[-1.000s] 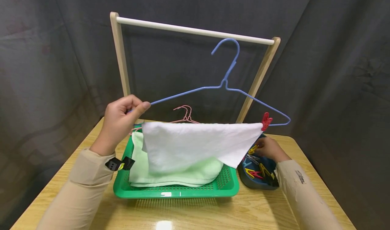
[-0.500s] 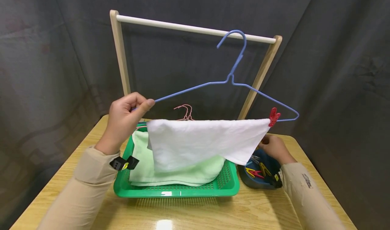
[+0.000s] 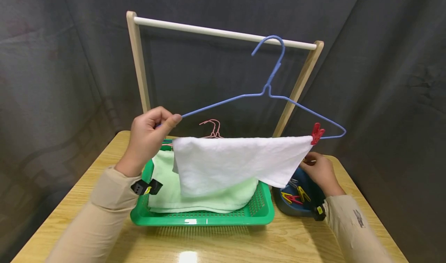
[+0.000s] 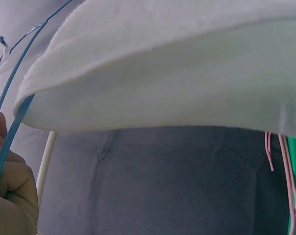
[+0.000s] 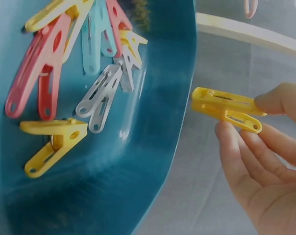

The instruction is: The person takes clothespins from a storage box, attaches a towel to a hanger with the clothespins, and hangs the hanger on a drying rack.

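My left hand (image 3: 148, 135) grips one arm of a blue wire hanger (image 3: 226, 100) and holds it up, slightly tilted, above a green basket. A white towel (image 3: 240, 160) is draped over the hanger's lower bar. A red clothespin (image 3: 317, 134) clips the towel's right end to that bar; no clip shows at the left end. In the right wrist view my right hand (image 5: 265, 161) pinches a yellow clothespin (image 5: 226, 108) between thumb and fingers, just outside the wall of the dark blue bin (image 5: 153, 147). Several coloured clothespins lie in the bin, among them a grey one (image 5: 101, 95).
The green basket (image 3: 202, 221) holds a pale green towel (image 3: 205, 205), with pink hangers (image 3: 213, 129) at its back. Behind stands a wooden rack with a white rail (image 3: 209, 31). Everything rests on a wooden table (image 3: 226, 243) before dark curtains.
My left hand has carried the hanger and towel to the right and slightly up. My right hand has drawn back from inside the bin with the yellow clothespin.
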A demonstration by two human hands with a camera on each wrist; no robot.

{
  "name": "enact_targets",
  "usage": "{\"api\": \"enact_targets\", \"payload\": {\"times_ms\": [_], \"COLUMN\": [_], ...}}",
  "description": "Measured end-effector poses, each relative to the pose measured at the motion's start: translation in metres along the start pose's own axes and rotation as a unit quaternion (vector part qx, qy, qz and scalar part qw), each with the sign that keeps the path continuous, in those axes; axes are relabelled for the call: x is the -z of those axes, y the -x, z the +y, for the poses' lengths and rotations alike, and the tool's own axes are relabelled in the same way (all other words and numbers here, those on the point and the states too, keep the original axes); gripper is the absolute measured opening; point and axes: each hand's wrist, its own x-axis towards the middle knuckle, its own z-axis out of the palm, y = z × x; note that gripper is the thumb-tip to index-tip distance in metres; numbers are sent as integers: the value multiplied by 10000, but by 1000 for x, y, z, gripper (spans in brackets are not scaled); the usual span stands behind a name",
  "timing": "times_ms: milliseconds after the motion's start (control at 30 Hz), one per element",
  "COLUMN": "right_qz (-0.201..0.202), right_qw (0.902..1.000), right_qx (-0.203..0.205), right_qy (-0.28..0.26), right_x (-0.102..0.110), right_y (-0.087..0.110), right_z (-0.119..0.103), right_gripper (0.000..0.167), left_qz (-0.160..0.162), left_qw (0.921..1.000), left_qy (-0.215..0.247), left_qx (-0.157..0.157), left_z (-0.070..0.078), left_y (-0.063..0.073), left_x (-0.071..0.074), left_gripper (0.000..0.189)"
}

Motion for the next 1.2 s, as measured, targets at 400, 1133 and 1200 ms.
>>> {"api": "enact_targets", "payload": {"times_ms": [400,1133,1200], "right_qz": [1229,2304,2341], "right_qw": [9894,9590,9551], "right_qx": [209,854,1039], "right_qy": [-749,-1410,-1491], "right_x": [10,16,16], "right_y": [24,53,54], "right_z": [-16,-60,-65], "right_gripper": [28,25,25], "left_qz": [1,-50,-67], "left_qw": [9999,9995,9995], "left_qy": [-90,-240,-249], "left_qx": [95,189,187], "left_z": [-7,-15,-16], "left_y": [2,4,5], "left_x": [-3,-5,-6], "left_gripper": [22,21,21]}}
